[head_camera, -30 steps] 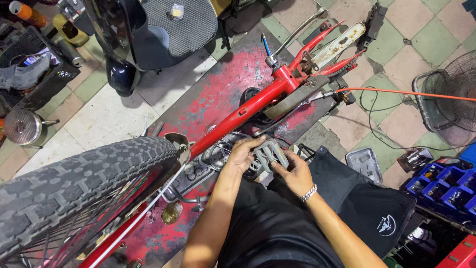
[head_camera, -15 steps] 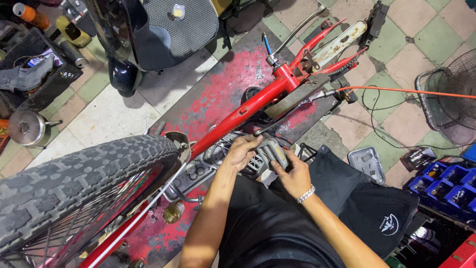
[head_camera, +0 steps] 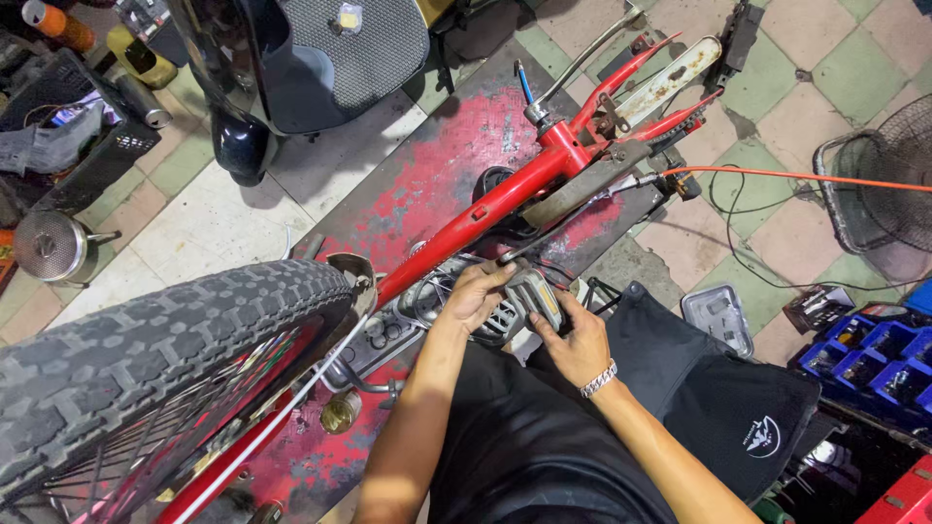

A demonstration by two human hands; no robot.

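The bicycle pedal (head_camera: 532, 296), a grey block with a yellowish reflector strip along its edge, sits between both hands just below the red frame tube (head_camera: 485, 209) of an upturned bicycle. The right hand (head_camera: 578, 342) cups it from underneath with fingers curled around the body, seemingly to keep it from spinning, while the left hand (head_camera: 476, 294) closes over its inner end near the crank, thumb and fingers pinched narrow as if working the axle; what exactly the fingertips grip is hidden. A metal bracelet (head_camera: 599, 379) rings the right wrist. Beyond the left hand lies the chainring area, dark and cluttered, and further left the knobbly tyre (head_camera: 146, 359) with its spokes fills the corner. The bicycle rests on a worn red-painted floor panel (head_camera: 456, 146), probably so the drivetrain faces up within reach. Away past the right hand stand blue parts bins (head_camera: 874, 354), a small clear plastic tray (head_camera: 716, 315), an orange cable (head_camera: 796, 177) and a floor fan (head_camera: 888, 184).
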